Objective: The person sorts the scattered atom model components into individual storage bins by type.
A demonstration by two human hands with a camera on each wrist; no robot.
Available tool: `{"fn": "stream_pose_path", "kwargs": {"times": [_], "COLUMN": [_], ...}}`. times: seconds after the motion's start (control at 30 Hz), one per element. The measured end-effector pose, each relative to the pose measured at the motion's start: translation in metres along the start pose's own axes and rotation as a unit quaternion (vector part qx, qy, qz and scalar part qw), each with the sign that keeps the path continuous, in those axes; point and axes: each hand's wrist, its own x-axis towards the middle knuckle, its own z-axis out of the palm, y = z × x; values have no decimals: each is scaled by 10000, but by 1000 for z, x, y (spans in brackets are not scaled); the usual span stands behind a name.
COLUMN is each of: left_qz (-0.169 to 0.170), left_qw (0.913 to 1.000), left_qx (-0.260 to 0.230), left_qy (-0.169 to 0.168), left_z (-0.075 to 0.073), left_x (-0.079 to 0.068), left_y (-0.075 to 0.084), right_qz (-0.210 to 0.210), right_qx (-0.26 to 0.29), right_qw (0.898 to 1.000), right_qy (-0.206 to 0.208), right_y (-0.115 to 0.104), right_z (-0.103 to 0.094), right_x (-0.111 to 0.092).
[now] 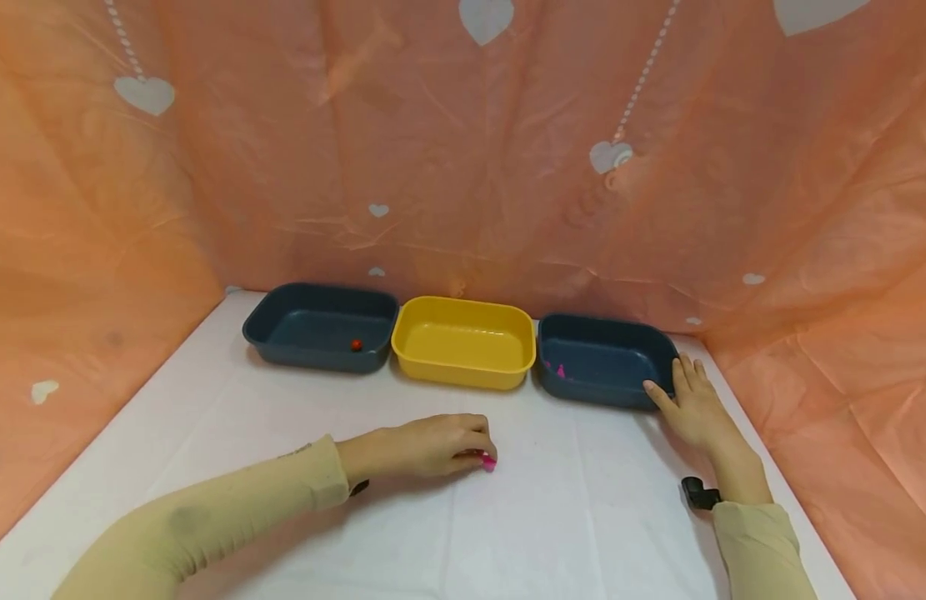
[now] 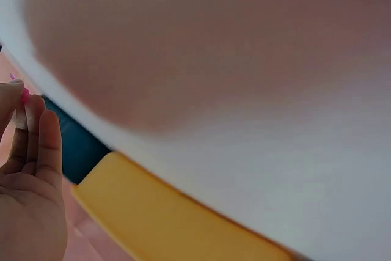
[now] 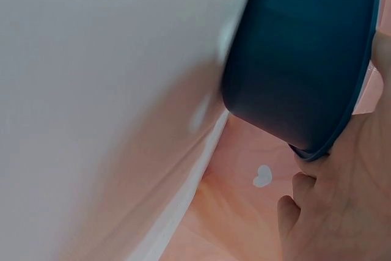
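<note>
Over the middle of the table, my left hand (image 1: 440,446) pinches a small pink piece (image 1: 488,462) between thumb and fingertips. The left wrist view shows the same pink piece (image 2: 25,95) at the fingertips; its full shape is hidden. My right hand (image 1: 698,412) rests on the right end of the right dark blue bin (image 1: 613,362), fingers straight and thumb spread along the rim. In the right wrist view that bin's wall (image 3: 293,71) meets the hand (image 3: 348,206). Inside this bin, near its left end, lie small pink pieces (image 1: 561,372).
A yellow bin (image 1: 463,373) stands in the middle of the row. To its left is another dark blue bin (image 1: 320,357) with a small red ball-like piece (image 1: 356,344) in it. Behind the row hangs a pink-orange curtain (image 1: 432,167) with hearts. A white cloth (image 1: 523,533) covers the table.
</note>
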Motion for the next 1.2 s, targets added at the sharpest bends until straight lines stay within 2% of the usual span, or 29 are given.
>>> {"fn": "stream_pose_path", "kwargs": {"times": [0.13, 0.37, 0.47, 0.53, 0.63, 0.7, 0.87, 1.0, 1.2], "left_qz": [-8, -298, -229, -64, 92, 76, -129, -284, -884], "left_qw": [9996, 9947, 9891, 9845, 9792, 9789, 9827, 9816, 9794], "left_qx": [-86, -495, -659, -701, -639, -644, -614, -654, -690], "left_qy": [286, 851, 1296, 1605, 1922, 1939, 1742, 1770, 1682], "left_z": [-6, -15, -18, -20, -21, -22, -20, -21, -24], "left_x": [6, 19, 31, 39, 53, 60, 84, 106, 134], "left_y": [1, 0, -3, -5, -9, -10, -14, -18, -25], "right_qz": [-75, -54, -44, -31, -16, -18, -14, -7, 3], "right_qx": [-58, -65, -41, -31, -26, -9, -53, -84, -58], "right_qw": [9999, 9999, 9999, 10000, 10000, 10000, 10000, 9999, 10000], "right_qy": [96, 85, 86, 74, 63, 58, 62, 76, 60], "right_y": [0, -4, -5, -5, -5, -5, -4, -3, -2], "right_z": [-1, -1, -2, -3, -2, -1, -1, -2, -1], "right_x": [1, 1, 0, 0, -1, -1, -1, 1, 1]}}
